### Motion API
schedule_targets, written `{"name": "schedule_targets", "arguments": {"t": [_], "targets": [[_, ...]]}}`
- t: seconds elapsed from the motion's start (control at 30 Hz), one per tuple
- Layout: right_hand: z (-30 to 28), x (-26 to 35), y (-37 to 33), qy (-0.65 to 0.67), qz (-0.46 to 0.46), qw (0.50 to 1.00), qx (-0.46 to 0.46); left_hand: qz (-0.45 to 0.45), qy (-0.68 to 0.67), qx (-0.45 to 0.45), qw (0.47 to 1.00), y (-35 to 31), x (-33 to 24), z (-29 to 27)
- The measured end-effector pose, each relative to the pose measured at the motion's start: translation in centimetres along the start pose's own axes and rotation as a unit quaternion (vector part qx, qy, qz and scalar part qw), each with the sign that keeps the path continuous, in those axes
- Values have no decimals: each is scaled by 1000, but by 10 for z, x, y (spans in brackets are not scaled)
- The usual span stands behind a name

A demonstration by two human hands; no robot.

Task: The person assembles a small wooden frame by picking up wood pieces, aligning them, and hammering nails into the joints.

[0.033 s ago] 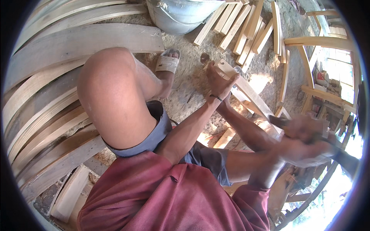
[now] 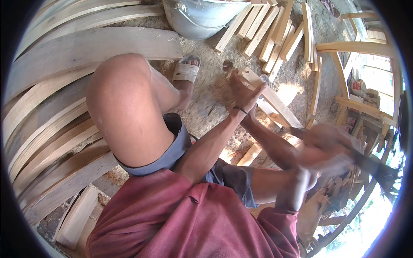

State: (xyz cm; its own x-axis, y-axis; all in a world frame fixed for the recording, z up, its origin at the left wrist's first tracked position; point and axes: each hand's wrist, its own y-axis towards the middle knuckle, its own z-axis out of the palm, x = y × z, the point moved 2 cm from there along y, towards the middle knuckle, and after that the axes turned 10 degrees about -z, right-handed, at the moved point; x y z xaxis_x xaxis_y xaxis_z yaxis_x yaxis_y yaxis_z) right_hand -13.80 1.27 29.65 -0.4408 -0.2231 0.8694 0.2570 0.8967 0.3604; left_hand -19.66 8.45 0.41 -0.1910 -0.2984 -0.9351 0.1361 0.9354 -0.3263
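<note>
Left hand (image 2: 244, 92) grip clamped on wooden piece (image 2: 275, 101); blurred right hand (image 2: 320, 148) grip closed around dark blade (image 2: 374, 165)

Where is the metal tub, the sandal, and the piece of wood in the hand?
metal tub (image 2: 195, 19): head view, on its grey side wall.
sandal (image 2: 186, 72): head view, on the strap.
piece of wood (image 2: 275, 103): head view, on its pale shaft below the left hand (image 2: 243, 92).

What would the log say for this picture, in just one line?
left hand: grips end of wooden piece | right hand: blurred, holds dark long tool | nearby: metal tub, wood strips, curved planks
</note>
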Motion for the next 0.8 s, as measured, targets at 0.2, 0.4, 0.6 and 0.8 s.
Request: {"name": "schedule_targets", "arguments": {"t": [0.2,0.4,0.6,0.8], "targets": [[49,-82,-15,-392,178,897,104,-1,-62,17,998,7,8,19],[21,14,24,-161,-48,966,-198,-37,-36,24,998,-3,-4,-4],[35,-88,-61,-396,135,904,88,-29,-36,53,998,-19,-16,10],[40,-46,9,-361,121,924,-43,-19,-46,21,999,1,2,2]]}}
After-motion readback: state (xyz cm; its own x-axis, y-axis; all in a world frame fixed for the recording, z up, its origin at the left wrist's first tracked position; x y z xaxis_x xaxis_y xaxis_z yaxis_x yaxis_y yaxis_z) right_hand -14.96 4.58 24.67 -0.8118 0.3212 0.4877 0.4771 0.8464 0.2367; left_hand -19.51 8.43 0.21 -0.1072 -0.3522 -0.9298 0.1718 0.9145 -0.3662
